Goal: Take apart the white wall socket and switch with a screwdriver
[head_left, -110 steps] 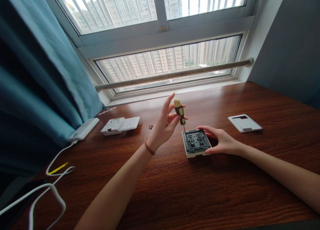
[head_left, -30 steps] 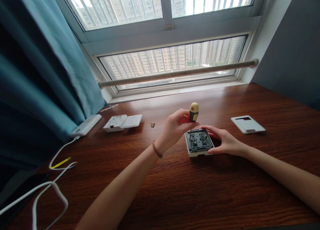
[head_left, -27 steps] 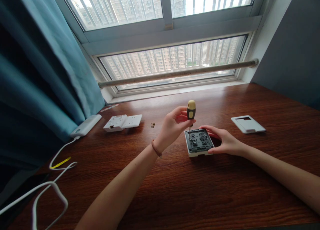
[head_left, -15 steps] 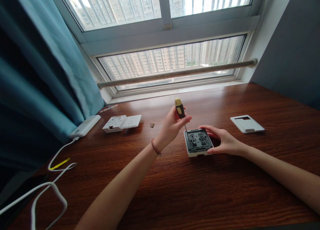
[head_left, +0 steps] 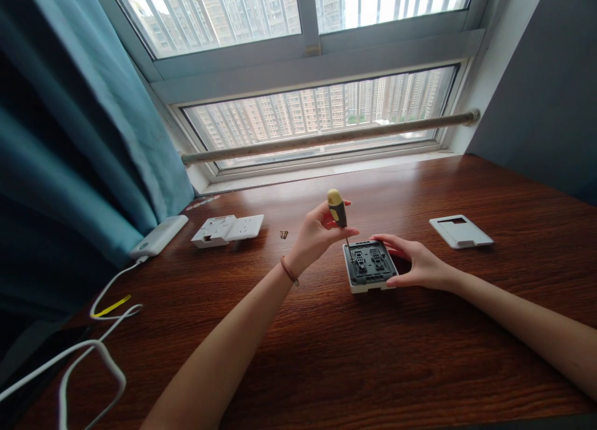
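My left hand [head_left: 321, 231] is closed around the handle of a yellow and black screwdriver [head_left: 336, 210]. The screwdriver leans slightly, and its thin shaft reaches down to the left part of a wall switch [head_left: 370, 268] with a black inner frame and a white base. My right hand [head_left: 417, 263] grips the right side of this switch, thumb at the near edge and fingers at the far edge. The switch lies on the wooden table with its black side up. Whether the tip sits in a screw is too small to tell.
Two small screws [head_left: 283, 234] lie left of my left hand. Farther left are a white socket with its cover [head_left: 228, 229] and a white power bank [head_left: 159, 236] with a cable [head_left: 101, 349]. A white cover plate [head_left: 461, 232] lies at the right. A window stands behind the table.
My left hand has shifted slightly, and the screwdriver's handle has turned and sunk a little, standing a bit more upright. The switch and my right hand have stayed in place.
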Demonstrator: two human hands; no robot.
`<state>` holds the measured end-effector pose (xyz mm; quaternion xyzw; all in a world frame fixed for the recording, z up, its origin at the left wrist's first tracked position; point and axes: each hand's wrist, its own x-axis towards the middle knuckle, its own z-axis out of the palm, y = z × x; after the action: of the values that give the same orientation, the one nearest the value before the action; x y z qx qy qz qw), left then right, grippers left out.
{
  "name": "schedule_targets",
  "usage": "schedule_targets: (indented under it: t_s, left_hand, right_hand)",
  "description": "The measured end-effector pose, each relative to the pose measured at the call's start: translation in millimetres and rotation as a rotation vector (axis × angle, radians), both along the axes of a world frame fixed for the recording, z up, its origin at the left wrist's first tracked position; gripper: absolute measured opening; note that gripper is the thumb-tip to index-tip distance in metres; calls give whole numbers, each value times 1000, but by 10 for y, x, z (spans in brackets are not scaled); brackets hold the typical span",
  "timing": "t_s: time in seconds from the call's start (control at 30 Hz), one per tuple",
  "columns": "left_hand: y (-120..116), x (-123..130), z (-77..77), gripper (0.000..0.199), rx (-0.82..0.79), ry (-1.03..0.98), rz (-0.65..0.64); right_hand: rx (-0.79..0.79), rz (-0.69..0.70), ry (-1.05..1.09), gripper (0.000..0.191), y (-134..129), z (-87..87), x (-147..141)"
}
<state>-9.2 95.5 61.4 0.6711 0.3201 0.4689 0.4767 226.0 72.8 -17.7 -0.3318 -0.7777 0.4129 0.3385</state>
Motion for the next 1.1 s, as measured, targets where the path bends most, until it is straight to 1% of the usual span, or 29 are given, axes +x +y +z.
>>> schedule_targets:
  t_s: [0.13,0.2,0.4,0.47,0.53,0.63,0.73,0.83,0.9,0.97,1.1]
  left_hand:
    - [92,-72,-89,52,-40,-64,-47]
    - [101,-89,-100,50,-39,-83,-78]
    - [20,-97,-1,38,4,-63,-282]
    - [5,-98,20,36,4,-68,-315]
    - [2,-93,21,34,2,-78,-318]
    - [2,-68,4,30,8,-69,-263]
    - [-3,-36,-17,27,54,-4,-144]
    - [-10,-20,-35,26,205,118,20]
    - [-12,-17,-50,26,307,194,92]
    - [-9,-12,-72,24,349,228,112]
    - [17,5,-138,22,387,197,147]
  right_hand:
    - [2,6,2,83,0,3,-2]
    - [0,6,2,84,1,4,-2]
    - [-13,0,4,84,2,-4,0]
    - [-17,2,4,84,4,-10,1]
    - [-17,5,6,85,6,-14,2]
    - [-13,4,8,84,6,-12,4]
    - [-11,4,2,83,0,3,0]
    - [-11,2,-2,83,-8,17,-6]
    - [-14,-1,-8,83,-9,15,-7]
    - [-15,-2,-10,84,-5,6,-4]
    - [-11,3,-2,84,3,-9,5]
